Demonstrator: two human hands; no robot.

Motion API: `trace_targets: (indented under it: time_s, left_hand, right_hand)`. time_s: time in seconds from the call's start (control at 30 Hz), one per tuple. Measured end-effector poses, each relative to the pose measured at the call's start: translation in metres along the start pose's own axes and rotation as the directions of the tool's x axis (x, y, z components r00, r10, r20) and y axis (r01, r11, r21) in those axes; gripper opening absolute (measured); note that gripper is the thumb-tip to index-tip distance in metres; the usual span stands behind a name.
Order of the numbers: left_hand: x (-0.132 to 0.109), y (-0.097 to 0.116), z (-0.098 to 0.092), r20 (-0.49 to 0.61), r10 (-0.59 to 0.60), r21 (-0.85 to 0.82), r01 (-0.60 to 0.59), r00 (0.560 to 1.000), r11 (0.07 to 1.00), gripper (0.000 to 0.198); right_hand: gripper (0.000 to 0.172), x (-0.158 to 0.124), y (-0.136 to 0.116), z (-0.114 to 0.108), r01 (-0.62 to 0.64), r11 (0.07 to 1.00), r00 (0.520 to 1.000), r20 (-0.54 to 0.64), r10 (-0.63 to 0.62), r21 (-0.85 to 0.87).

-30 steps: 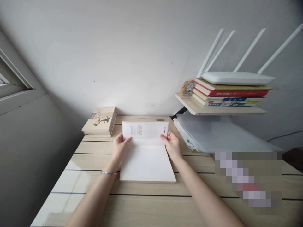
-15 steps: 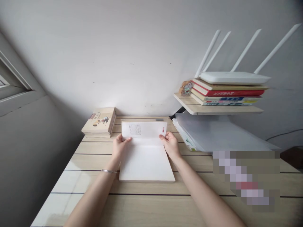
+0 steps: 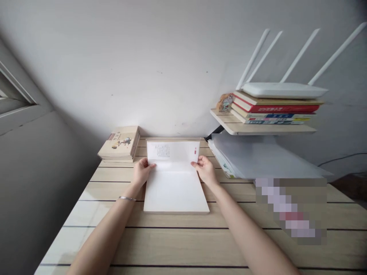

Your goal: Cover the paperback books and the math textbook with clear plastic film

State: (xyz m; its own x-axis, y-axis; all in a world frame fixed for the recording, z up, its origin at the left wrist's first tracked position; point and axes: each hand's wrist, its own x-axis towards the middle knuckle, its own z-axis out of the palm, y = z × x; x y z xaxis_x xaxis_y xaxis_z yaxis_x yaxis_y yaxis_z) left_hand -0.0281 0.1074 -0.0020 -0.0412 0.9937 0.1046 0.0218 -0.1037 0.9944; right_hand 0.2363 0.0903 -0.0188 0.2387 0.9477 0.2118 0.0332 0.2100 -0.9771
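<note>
A white paperback book (image 3: 175, 189) lies on the pale wooden table (image 3: 183, 240), its spine side turned away from me. Its cover flap (image 3: 172, 152) is lifted up off the far edge and shows a block of small print and a red mark. My left hand (image 3: 141, 172) pinches the flap's left end, thumb on top. My right hand (image 3: 205, 171) grips the flap's right end with curled fingers. A thin bracelet (image 3: 127, 198) sits on my left wrist.
A small stack of beige books (image 3: 120, 144) lies at the table's far left by the wall. A wall shelf (image 3: 258, 129) at the right carries books and a white router (image 3: 282, 90). Under it lie clear plastic folders (image 3: 258, 158). A blurred patch (image 3: 291, 208) covers something at the right.
The whole scene has slid slightly up in the picture as my head tipped. Both hands keep the same hold on the flap, which stands a little lower.
</note>
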Motion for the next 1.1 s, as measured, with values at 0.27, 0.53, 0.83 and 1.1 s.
trace_targets:
  time_s: [0.27,0.53,0.83,1.1]
  left_hand:
    - [0.001,0.001,0.008,-0.147,0.077,0.231,-0.042,0.986,0.972,0.044]
    - [-0.067,0.023,0.043,0.528,0.192,0.785,-0.562,0.827,0.260,0.046]
    - [-0.054,0.023,0.038,0.594,-0.027,0.787,-0.575,0.804,0.223,0.087]
    - [-0.046,0.032,0.039,0.599,-0.032,0.785,-0.578,0.800,0.224,0.083]
  right_hand:
    - [0.052,0.004,0.014,-0.005,0.019,0.997,0.999,-0.045,-0.022,-0.078]
    - [0.034,-0.023,-0.024,0.009,0.462,0.616,0.887,0.342,-0.310,-0.638]
    - [0.065,-0.037,-0.034,0.025,0.507,0.408,0.756,0.619,0.213,-0.759]
    - [0.061,-0.030,-0.039,0.027,0.475,0.392,0.777,0.585,0.234,-0.788]
